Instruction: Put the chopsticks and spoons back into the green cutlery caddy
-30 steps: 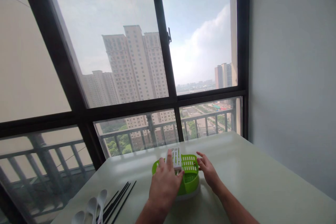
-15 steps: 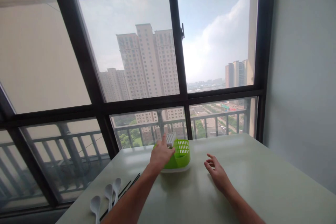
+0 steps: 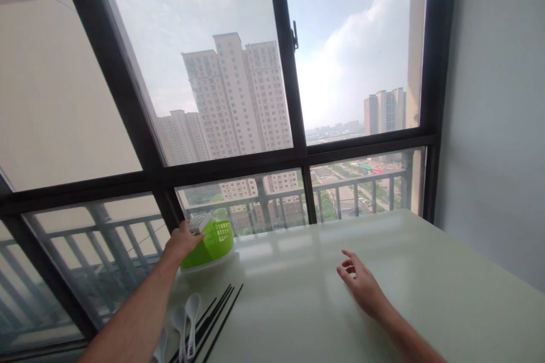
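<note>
My left hand point(image 3: 182, 242) grips the left part of a bright green plastic utensil holder point(image 3: 213, 245) with a white slotted section and a pale base. The holder is at the far left edge of the table, close to the window; some of my fingers are hidden behind it. My right hand point(image 3: 356, 278) hovers over the right side of the table with fingers loosely curled and apart, holding nothing. Nearer to me, below my left forearm's reach, lie white spoons point(image 3: 193, 315) and several black chopsticks point(image 3: 223, 317), side by side.
The pale green glossy table point(image 3: 306, 300) runs up to a dark-framed window point(image 3: 238, 165). A grey-white wall point(image 3: 494, 125) rises on the right. Outside the glass are a railing point(image 3: 340, 198) and tall buildings.
My left hand has moved the green utensil holder leftward, from the middle of the far edge to the far left. More chopsticks show now. My right hand has barely moved.
</note>
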`<state>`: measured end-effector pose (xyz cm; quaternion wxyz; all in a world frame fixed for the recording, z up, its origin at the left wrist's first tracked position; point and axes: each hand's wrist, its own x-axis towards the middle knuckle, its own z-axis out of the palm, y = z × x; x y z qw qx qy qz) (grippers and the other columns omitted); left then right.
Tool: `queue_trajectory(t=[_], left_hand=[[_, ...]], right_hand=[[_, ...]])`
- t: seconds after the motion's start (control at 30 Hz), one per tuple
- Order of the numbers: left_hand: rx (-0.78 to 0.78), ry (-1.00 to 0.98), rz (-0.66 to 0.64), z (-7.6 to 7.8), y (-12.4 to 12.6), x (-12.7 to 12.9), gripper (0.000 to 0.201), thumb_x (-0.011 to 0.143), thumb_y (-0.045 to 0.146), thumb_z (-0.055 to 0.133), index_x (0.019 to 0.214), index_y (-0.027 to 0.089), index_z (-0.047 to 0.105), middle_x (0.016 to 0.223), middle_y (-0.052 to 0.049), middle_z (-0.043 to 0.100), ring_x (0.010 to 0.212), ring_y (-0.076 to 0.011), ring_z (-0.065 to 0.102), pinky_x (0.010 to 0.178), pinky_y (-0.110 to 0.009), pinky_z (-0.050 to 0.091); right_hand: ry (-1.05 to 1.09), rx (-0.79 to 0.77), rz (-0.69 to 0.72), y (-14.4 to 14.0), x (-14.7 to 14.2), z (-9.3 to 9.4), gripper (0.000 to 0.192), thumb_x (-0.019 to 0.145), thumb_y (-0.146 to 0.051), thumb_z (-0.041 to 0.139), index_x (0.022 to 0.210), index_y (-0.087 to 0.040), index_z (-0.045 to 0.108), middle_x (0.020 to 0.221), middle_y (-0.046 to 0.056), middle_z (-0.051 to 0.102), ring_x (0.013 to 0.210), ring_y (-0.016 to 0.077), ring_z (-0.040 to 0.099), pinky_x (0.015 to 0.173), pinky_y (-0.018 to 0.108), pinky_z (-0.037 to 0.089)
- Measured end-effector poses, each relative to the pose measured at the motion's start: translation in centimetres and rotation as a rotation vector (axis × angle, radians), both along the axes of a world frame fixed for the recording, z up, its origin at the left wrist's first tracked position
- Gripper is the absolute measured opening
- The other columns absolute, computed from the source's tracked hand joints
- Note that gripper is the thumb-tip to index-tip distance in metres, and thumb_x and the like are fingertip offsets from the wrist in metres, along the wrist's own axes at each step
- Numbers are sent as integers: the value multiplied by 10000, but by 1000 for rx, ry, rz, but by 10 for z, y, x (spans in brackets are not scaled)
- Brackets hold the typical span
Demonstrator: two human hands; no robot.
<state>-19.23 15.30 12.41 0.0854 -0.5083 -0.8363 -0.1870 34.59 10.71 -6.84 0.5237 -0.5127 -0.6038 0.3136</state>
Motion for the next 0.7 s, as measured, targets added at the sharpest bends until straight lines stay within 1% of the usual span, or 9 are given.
queue_trajectory(t=[0.13, 0.2, 0.33, 0.4, 0.47, 0.5, 0.57, 0.6, 0.7], left_hand=[[-31, -1, -11, -23, 10, -15, 855, 876, 510, 627, 1509, 33, 306, 1353, -258, 599, 1200, -369, 645, 921, -351, 506], [-40, 3, -16, -29, 16, -20, 870, 899, 515, 608, 1538, 37, 263, 1381, -252, 579, 1217, -377, 634, 929, -352, 503], [-58, 5, -2, -25, 20, -25, 914, 883, 477, 671, 1557, 29, 247, 1412, -253, 560, 1229, -387, 619, 958, -376, 499], [-36, 35, 29, -21, 17, -15, 972, 849, 532, 710, 1564, 51, 261, 1529, -277, 441, 1330, -458, 520, 1036, -475, 460], [80, 142, 29, -21, 11, 10, 952, 876, 596, 660, 1576, 88, 260, 1644, -264, 265, 1453, -532, 319, 1125, -606, 347], [165, 209, -4, -24, 7, 28, 896, 918, 601, 599, 1582, 108, 254, 1677, -241, 203, 1499, -535, 212, 1162, -647, 273], [310, 298, -162, -36, -6, 77, 739, 1003, 519, 490, 1594, 148, 245, 1695, -186, 218, 1558, -454, 109, 1221, -635, 179], [325, 276, -264, -45, -15, 105, 687, 1025, 496, 448, 1599, 171, 253, 1697, -166, 237, 1578, -400, 96, 1249, -605, 143], [188, 53, -579, -86, -46, 192, 643, 1032, 556, 369, 1603, 265, 310, 1717, -101, 228, 1596, -327, 115, 1280, -563, 138]], right_hand=[[-31, -13, 5, -1, 1, -1, 616, 871, -567, 623, 1401, -263, 543, 1079, 65, 674, 924, 249, 668, 811, 388, 530], [-39, -15, 3, -1, 2, 0, 614, 874, -563, 620, 1404, -262, 543, 1080, 65, 674, 926, 249, 667, 815, 389, 529], [-37, -11, -8, -2, 2, 2, 607, 872, -557, 618, 1390, -248, 553, 1076, 67, 675, 919, 248, 668, 812, 380, 528], [-39, -6, -12, -1, 1, 2, 604, 878, -556, 612, 1387, -238, 553, 1071, 70, 675, 914, 246, 667, 816, 379, 528], [-41, 0, -13, 1, 0, 2, 599, 885, -554, 607, 1388, -234, 555, 1069, 71, 679, 914, 245, 666, 815, 376, 529], [-45, 5, -13, 1, 0, 2, 593, 889, -552, 604, 1386, -233, 559, 1063, 71, 682, 917, 246, 665, 819, 376, 528], [-68, 18, -5, 2, 1, 2, 569, 901, -544, 594, 1377, -234, 577, 1040, 68, 693, 926, 248, 665, 838, 378, 524], [-90, 28, 3, 1, 2, 3, 551, 909, -538, 586, 1370, -236, 592, 1030, 68, 700, 937, 252, 666, 852, 380, 521], [-230, 87, 68, -7, 1, 10, 456, 922, -492, 583, 1292, -243, 677, 1070, 83, 724, 1040, 273, 657, 949, 401, 500]])
